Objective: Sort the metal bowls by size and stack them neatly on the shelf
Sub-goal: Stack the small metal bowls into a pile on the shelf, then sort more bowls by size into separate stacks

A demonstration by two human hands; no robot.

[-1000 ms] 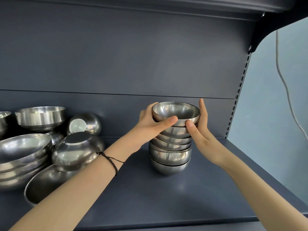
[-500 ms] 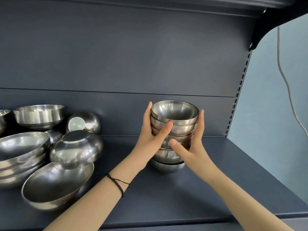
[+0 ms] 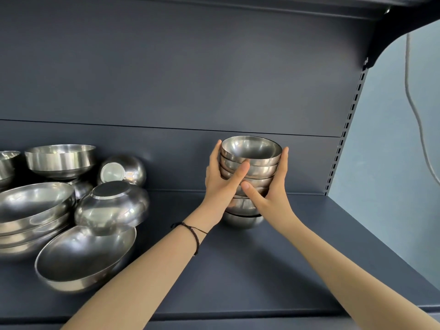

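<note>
Left of the stack [image 3: 251, 150], loose larger bowls [image 3: 33, 203], upturned bowl [image 3: 112, 210]

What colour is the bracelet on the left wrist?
Dark, near black: the bracelet is a thin braided cord, shown best in the head view.

Black braided cord bracelet [image 3: 196, 239], left wrist

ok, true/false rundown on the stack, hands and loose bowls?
1. The left hand and right hand hold the stack of small metal bowls from opposite sides. True.
2. The stack's top bowl is upside down. False: it opens upward.
3. The stack stands at the left end of the shelf. False: the larger loose bowls lie there.
4. A base-up bowl sits in that pile. True.
5. The cord bracelet is on the right wrist. False: left wrist.
</note>
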